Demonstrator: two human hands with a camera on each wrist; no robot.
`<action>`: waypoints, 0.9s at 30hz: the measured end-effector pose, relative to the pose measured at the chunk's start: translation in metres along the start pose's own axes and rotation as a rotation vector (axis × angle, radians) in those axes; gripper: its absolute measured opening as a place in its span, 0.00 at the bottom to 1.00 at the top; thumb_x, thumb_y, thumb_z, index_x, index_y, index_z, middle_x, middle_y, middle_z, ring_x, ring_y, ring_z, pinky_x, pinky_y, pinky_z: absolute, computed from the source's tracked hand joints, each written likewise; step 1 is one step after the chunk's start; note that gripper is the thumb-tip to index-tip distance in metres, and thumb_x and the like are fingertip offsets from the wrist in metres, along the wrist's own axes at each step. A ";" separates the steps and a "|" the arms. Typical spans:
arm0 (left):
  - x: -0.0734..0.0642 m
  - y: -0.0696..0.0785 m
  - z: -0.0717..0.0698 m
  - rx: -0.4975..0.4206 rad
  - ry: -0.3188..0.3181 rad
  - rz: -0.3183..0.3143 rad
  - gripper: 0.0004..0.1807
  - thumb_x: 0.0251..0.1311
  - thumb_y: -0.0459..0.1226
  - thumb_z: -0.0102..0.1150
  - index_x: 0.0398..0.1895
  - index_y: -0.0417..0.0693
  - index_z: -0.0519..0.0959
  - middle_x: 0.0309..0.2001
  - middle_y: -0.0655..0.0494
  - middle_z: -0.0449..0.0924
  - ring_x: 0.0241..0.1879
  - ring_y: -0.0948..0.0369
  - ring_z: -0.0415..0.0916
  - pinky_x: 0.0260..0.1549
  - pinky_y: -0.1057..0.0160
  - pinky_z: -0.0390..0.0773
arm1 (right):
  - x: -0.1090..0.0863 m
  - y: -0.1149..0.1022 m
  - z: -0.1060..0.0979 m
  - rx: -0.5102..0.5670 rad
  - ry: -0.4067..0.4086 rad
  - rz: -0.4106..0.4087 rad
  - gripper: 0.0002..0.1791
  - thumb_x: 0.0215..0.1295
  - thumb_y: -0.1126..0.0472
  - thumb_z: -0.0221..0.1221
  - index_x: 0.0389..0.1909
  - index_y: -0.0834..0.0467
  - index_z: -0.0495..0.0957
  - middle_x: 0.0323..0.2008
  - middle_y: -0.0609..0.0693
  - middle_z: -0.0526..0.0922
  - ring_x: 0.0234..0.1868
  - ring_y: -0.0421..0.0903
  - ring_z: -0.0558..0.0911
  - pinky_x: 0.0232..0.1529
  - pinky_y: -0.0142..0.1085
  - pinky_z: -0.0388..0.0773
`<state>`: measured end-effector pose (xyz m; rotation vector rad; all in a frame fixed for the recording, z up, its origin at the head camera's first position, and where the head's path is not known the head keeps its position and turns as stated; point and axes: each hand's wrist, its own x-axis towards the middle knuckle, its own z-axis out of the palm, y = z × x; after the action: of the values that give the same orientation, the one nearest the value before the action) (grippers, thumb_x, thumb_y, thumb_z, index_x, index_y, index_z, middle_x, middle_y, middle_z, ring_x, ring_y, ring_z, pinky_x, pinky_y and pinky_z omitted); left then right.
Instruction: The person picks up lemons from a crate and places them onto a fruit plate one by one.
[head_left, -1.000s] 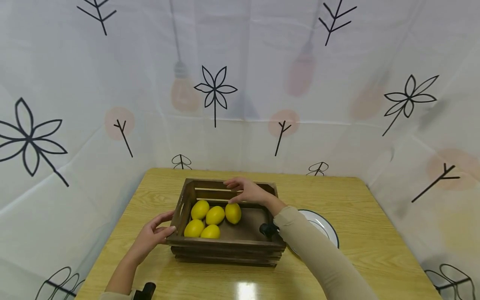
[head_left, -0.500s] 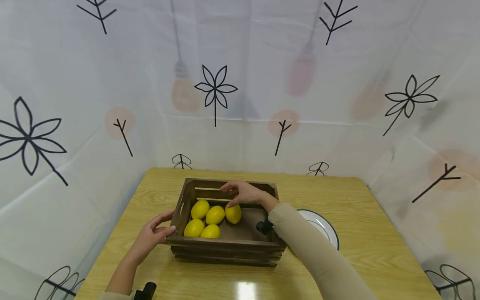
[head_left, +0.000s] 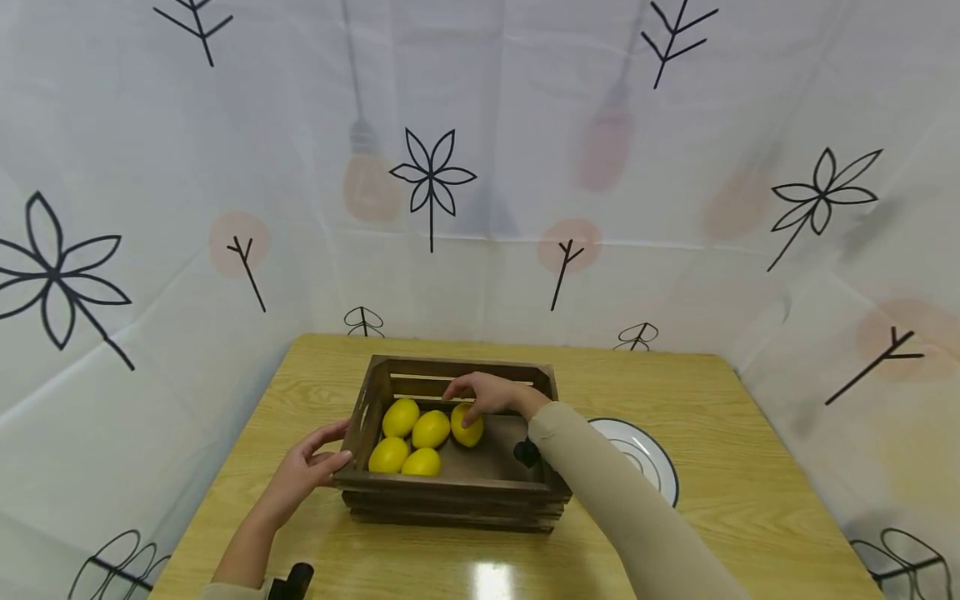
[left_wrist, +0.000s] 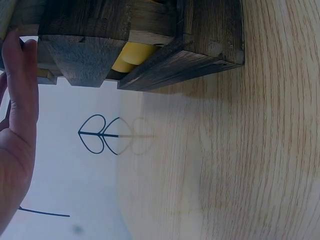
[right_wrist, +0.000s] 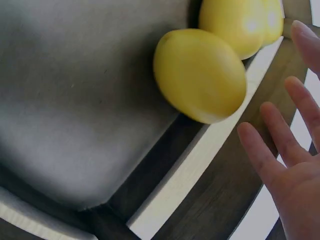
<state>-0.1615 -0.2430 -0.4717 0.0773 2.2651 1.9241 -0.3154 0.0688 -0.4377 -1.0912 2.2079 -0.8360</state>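
Note:
Several yellow lemons lie in the left half of a dark wooden slatted crate [head_left: 457, 504]. My left hand [head_left: 300, 467] rests on the crate's left side, its thumb at the front corner of the rim; the left wrist view shows straight fingers [left_wrist: 22, 75] along the slats. My right hand [head_left: 491, 393] reaches into the crate over the rightmost lemon [head_left: 467, 432], which its thumb overlaps in the head view. In the right wrist view, the spread fingers [right_wrist: 280, 130] stand beside that lemon [right_wrist: 200, 75] near the far wall.
A white plate [head_left: 663, 467] with a dark rim lies right of the crate, partly behind my right sleeve. The crate stands on a wood-grain table [head_left: 757, 517]. A patterned white cloth [head_left: 487, 275] hangs behind and at both sides.
My right hand has come lower and slightly nearer, and its thumb now overlaps the rightmost lemon. The left hand, the crate and the lemons have stayed put.

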 end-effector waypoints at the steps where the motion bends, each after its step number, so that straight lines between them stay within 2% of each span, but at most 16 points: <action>1: 0.000 0.000 0.000 0.001 -0.001 0.000 0.29 0.64 0.40 0.56 0.67 0.46 0.62 0.63 0.41 0.61 0.46 0.61 0.76 0.38 0.55 0.75 | 0.001 0.001 0.000 -0.017 -0.010 0.013 0.25 0.54 0.74 0.63 0.55 0.67 0.72 0.56 0.58 0.73 0.63 0.55 0.65 0.61 0.44 0.60; 6: 0.002 0.000 -0.001 0.007 -0.010 0.018 0.29 0.64 0.40 0.56 0.67 0.47 0.63 0.63 0.42 0.61 0.46 0.62 0.76 0.37 0.55 0.75 | 0.003 0.006 0.003 -0.139 -0.066 0.087 0.24 0.54 0.74 0.64 0.54 0.61 0.75 0.57 0.53 0.72 0.62 0.52 0.65 0.61 0.43 0.60; 13: 0.001 0.000 -0.003 0.001 -0.018 0.035 0.29 0.64 0.39 0.55 0.67 0.46 0.62 0.63 0.40 0.61 0.46 0.62 0.76 0.36 0.56 0.76 | 0.005 0.010 0.009 -0.296 -0.119 0.098 0.26 0.53 0.73 0.64 0.55 0.59 0.75 0.58 0.54 0.69 0.61 0.51 0.66 0.58 0.41 0.63; 16: 0.001 0.000 -0.004 0.000 -0.018 0.032 0.29 0.64 0.39 0.55 0.67 0.46 0.62 0.63 0.41 0.61 0.46 0.62 0.76 0.36 0.56 0.76 | 0.006 0.010 0.012 -0.346 -0.136 0.104 0.25 0.52 0.73 0.65 0.53 0.57 0.76 0.56 0.52 0.69 0.59 0.49 0.67 0.57 0.39 0.64; 22: 0.002 0.001 -0.004 0.002 -0.017 0.028 0.29 0.64 0.39 0.56 0.67 0.46 0.63 0.63 0.41 0.61 0.46 0.61 0.76 0.36 0.56 0.76 | 0.007 0.008 0.018 -0.333 -0.218 0.203 0.27 0.52 0.74 0.65 0.54 0.51 0.77 0.53 0.44 0.73 0.56 0.43 0.69 0.55 0.36 0.65; 27: 0.003 0.001 -0.005 0.013 -0.021 0.038 0.29 0.63 0.39 0.56 0.67 0.47 0.63 0.63 0.41 0.61 0.46 0.60 0.76 0.36 0.56 0.76 | 0.010 0.010 0.020 -0.336 -0.235 0.230 0.26 0.53 0.70 0.66 0.54 0.51 0.76 0.54 0.44 0.73 0.58 0.44 0.69 0.56 0.36 0.66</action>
<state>-0.1652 -0.2469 -0.4700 0.1428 2.2790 1.9179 -0.3117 0.0590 -0.4602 -0.9980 2.2623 -0.2299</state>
